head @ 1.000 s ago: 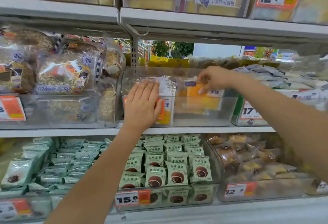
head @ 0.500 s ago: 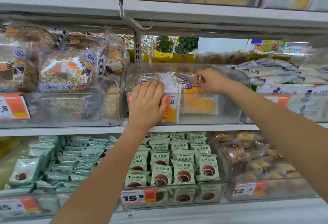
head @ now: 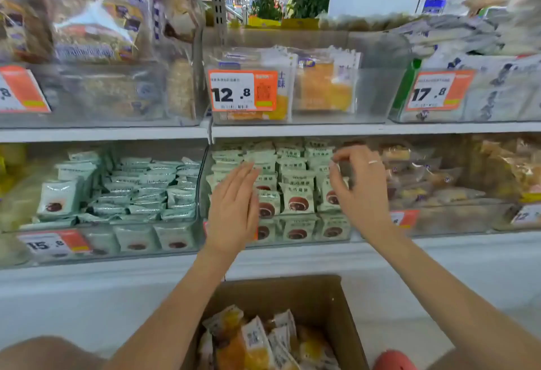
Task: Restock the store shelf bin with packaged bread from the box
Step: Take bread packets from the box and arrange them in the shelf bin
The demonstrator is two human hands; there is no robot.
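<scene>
A clear plastic shelf bin with a 12.8 price tag stands on the middle shelf. Two packs of yellow bread stand upright in its left part; its right part is bare. Below me a brown cardboard box holds several more yellow bread packs. My left hand hangs in the air with straight fingers, holding nothing. My right hand is beside it, fingers loosely curled, empty. Both hands are in front of the lower shelf, between the bin and the box.
Neighbouring bins hold seeded loaves at the left and white-wrapped packs at the right. The lower shelf carries bins of small green cake packs and other pastries. A red object lies beside the box.
Both hands have let go of the bread packs in the bin and dropped down to the lower shelf's level. The view has tilted down, and the box now shows.
</scene>
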